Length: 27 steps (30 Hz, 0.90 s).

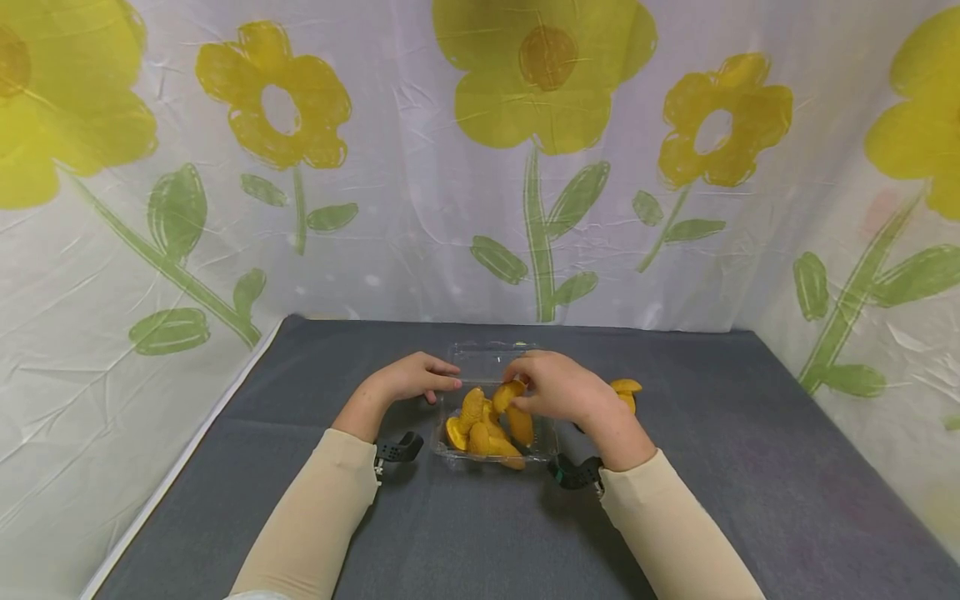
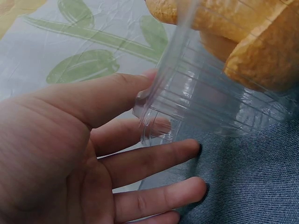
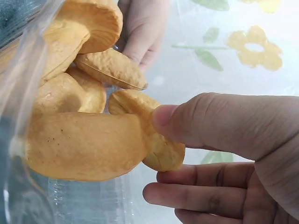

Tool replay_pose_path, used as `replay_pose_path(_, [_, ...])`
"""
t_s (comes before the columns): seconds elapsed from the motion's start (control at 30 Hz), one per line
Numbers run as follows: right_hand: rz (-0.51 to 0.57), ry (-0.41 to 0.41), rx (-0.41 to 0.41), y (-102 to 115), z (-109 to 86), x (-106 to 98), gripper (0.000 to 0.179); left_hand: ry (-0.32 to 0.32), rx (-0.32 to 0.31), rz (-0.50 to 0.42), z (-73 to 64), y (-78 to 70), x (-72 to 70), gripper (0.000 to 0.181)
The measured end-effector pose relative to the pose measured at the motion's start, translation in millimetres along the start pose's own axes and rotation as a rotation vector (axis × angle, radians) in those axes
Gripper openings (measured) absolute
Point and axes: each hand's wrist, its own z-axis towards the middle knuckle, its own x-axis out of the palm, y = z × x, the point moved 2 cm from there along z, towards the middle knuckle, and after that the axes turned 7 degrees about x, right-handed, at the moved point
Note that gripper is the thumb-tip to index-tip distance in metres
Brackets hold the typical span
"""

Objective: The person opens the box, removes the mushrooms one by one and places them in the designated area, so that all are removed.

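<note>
A clear plastic clamshell box holds several orange-yellow mushrooms, its lid folded back behind it. My right hand is over the box's right side, pinching a mushroom between thumb and fingers. That mushroom overlaps a long, thick one in the right wrist view. At the box's left edge, my left hand rests with thumb and index finger at the plastic rim. The other left fingers extend loosely beside the box above the cloth.
Another mushroom lies on the dark grey tablecloth to the right, partly behind my right hand. A white curtain with painted yellow flowers surrounds the table's back and sides. Black straps sit at both wrists.
</note>
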Motion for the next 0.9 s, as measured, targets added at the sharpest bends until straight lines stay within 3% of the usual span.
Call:
replay_pose_path(0.4, [0.04, -0.027, -0.002, -4, -7.4, -10, 0.025, 0.004, -0.004, 0.007, 2.7, 2.4, 0.0, 0.054])
replay_pose_path(0.9, [0.164, -0.072, 0.06, -16, -22.1, -32, 0.029, -0.001, -0.001, 0.016, 3.0, 4.3, 0.2, 0.052])
